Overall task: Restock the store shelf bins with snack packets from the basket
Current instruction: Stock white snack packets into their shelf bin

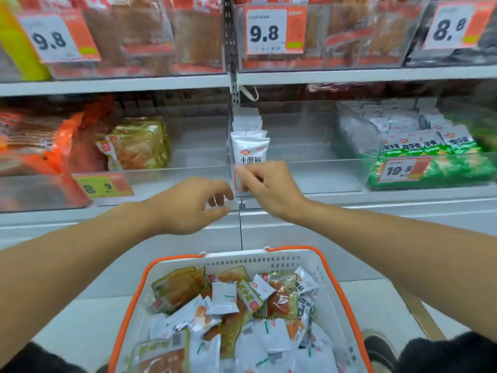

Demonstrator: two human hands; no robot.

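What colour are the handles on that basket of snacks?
Orange, on a white basket; the handles show clearly in the head view.

Bins (317, 168) at mid-frame — clear, glossy plastic. Shelf (349, 76) edges: smooth, matt, painted metal. Basket (258, 261) at bottom: white perforated plastic with an orange rim. Packets (223, 297) inside — shiny film. Price tags (265, 29): paper.

Single view only: your head camera, wide-angle, so straight shelf (115, 86) edges bow toward the frame borders. It faces forward and tilts down, standing close to the shelving. The upper shelf row fills the top edge, the bin (309, 168) row sits mid-frame, and the basket (326, 267) lies directly below you at the bottom edge.
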